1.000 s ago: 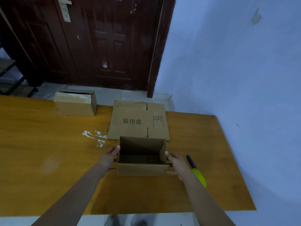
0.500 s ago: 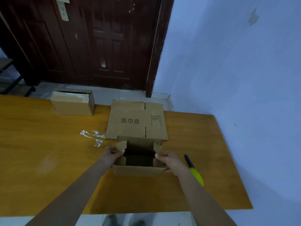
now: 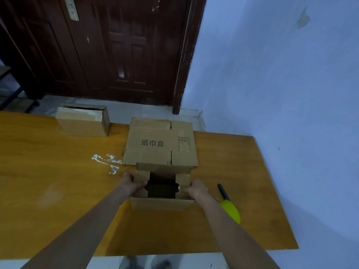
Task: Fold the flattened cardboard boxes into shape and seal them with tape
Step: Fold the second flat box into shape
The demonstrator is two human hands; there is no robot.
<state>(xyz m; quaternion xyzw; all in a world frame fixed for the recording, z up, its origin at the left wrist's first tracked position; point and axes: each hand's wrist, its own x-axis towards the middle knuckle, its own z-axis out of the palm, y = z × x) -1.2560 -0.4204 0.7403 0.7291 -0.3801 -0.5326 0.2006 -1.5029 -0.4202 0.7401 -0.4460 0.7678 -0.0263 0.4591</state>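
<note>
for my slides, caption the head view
Left hand and right hand press the side flaps of an open cardboard box inward.

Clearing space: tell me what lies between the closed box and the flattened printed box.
Head view: bare wooden table separates the closed box from the flattened printed box; nothing lies between.

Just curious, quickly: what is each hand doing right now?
Left hand: pressing the left side flap of the open box inward, thumb on it.
Right hand: pressing the right side flap inward.

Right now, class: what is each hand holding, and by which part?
Both grip the open brown cardboard box: left hand presses its left side flap, right hand its right side flap.
</note>
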